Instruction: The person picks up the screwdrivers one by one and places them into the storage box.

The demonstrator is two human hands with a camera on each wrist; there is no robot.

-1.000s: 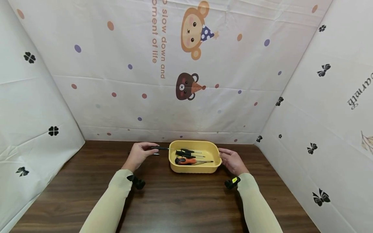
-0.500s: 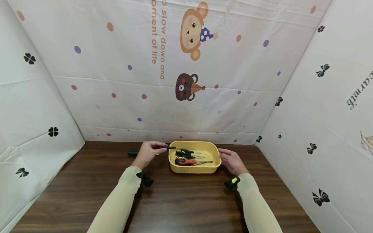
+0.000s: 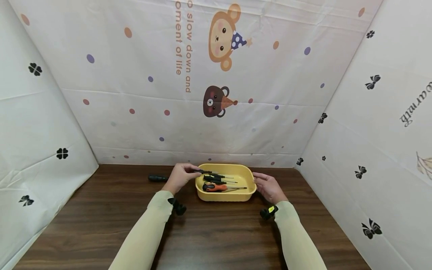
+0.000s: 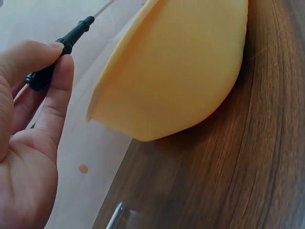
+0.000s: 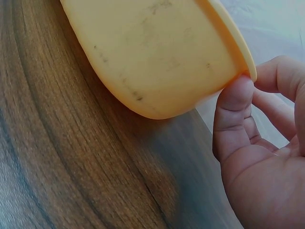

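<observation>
My left hand (image 3: 182, 178) pinches a small screwdriver (image 4: 76, 36) by its dark handle, between thumb and fingers. Its thin shaft points right, over the left rim of a yellow plastic tray (image 3: 226, 197). At the tray's right end my right hand (image 3: 268, 185) grips the rim. The right wrist view shows that thumb (image 5: 233, 100) under the lip and the index finger at the top edge. Inside the tray lie several screwdrivers, one with an orange-and-black handle (image 3: 217, 187) and others with black handles (image 3: 216, 179), their shafts mostly pointing right.
Another dark-handled screwdriver (image 3: 157, 178) lies on the brown wooden table (image 3: 216, 232), left of the tray and partly behind the left hand. Its metal shaft (image 4: 114, 217) shows in the left wrist view. White printed cloth (image 3: 135, 127) walls the back and both sides.
My left hand has moved right with the screwdriver, bringing its shaft over the tray. The screwdriver on the table has come into view behind it. The right hand stays at the rim.
</observation>
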